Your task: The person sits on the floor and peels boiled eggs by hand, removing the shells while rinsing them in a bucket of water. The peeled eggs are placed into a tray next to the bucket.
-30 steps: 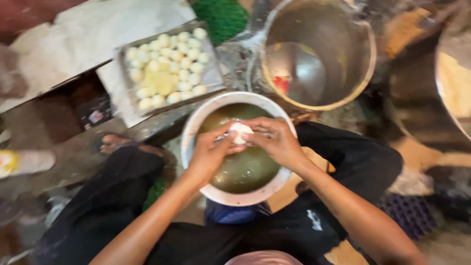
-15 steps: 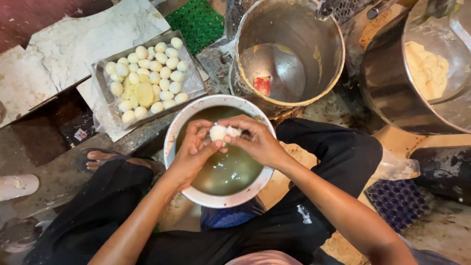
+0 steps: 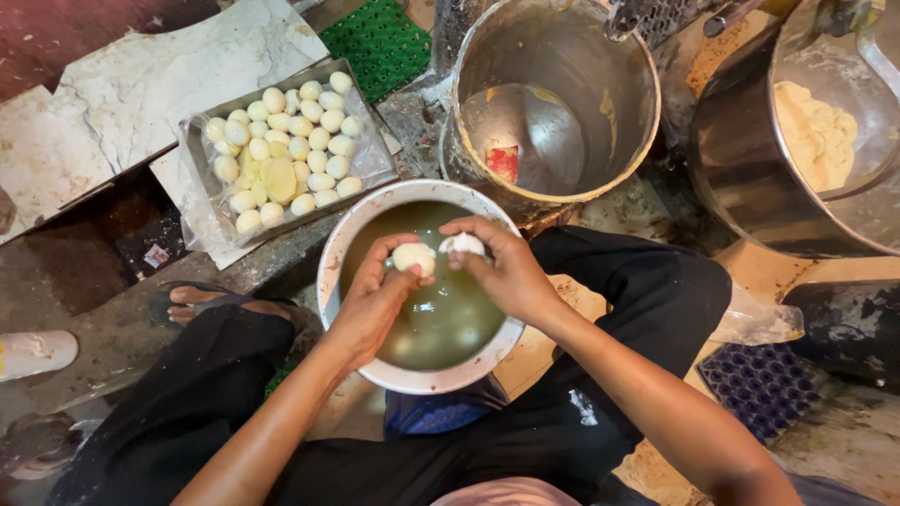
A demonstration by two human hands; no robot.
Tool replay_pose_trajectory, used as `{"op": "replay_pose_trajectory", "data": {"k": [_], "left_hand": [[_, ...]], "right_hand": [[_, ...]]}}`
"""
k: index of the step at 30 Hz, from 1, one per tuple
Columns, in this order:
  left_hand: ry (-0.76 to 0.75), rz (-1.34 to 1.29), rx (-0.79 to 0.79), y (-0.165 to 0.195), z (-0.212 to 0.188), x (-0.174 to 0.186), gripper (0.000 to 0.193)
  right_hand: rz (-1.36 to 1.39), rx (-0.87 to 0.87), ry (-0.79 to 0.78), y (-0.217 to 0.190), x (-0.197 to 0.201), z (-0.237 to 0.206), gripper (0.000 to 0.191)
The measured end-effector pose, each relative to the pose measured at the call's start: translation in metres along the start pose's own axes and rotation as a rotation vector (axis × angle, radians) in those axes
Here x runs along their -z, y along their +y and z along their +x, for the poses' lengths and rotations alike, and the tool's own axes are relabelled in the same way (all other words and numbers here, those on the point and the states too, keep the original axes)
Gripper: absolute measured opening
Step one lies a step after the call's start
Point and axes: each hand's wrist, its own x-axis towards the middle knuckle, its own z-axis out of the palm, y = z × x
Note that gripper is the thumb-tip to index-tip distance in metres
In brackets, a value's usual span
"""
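Peeling in hand: the left hand (image 3: pixel 375 298) grips a pale boiled egg (image 3: pixel 413 256) in closed fingers over the white bowl (image 3: pixel 330 272), which sits between the person's knees.
Right hand: the right hand (image 3: pixel 506 272) is pinched shut on a white fragment (image 3: pixel 463 245), likely shell, just beside the egg; the two hands nearly touch above the bowl.
Bowl contents: murky greenish water; any eggs under it are hard to make out.
Done so far: a plastic-lined metal tray (image 3: pixel 195 155), beyond the bowl to its left, holds many smooth pale eggs, which look already peeled.
Left to do: judging by the piece coming away, this egg is only partly stripped; how many more wait cannot be told.
Beyond the bowl: a tall steel pot (image 3: pixel 626 141), nearly empty, with a red scrap inside.
Right of the bowl: a second steel vessel (image 3: pixel 741 178), cut off by the frame edge, holding pale dough-like stuff.
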Motion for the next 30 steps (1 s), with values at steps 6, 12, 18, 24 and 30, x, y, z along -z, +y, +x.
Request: {"op": "replay_pose_trajectory", "data": {"k": [6,12,18,24,30], "left_hand": [[0.01,-0.087,-0.04,0.002,0.0,-0.005,0.045],[0.079,-0.286,-0.03,0.009,0.002,-0.003,0.044],[0.07,-0.149,-0.074,0.0,0.007,0.001,0.033],[0.122,-0.081,0.114,-0.029,0.014,0.012,0.043],[0.09,1.146,-0.31,-0.044,0.017,0.014,0.044]], "right_hand": [[-0.489,0.31,0.015,-0.022,-0.015,-0.004,0.054],[-0.086,0.055,0.166,-0.009,-0.021,-0.005,0.033],[-0.332,0.211,0.077,-0.024,-0.011,-0.009,0.051],[-0.477,0.257,-0.185,-0.013,-0.013,0.022,0.053],[-1.147,0.08,-0.462,0.1,-0.041,0.109,0.039]]}}
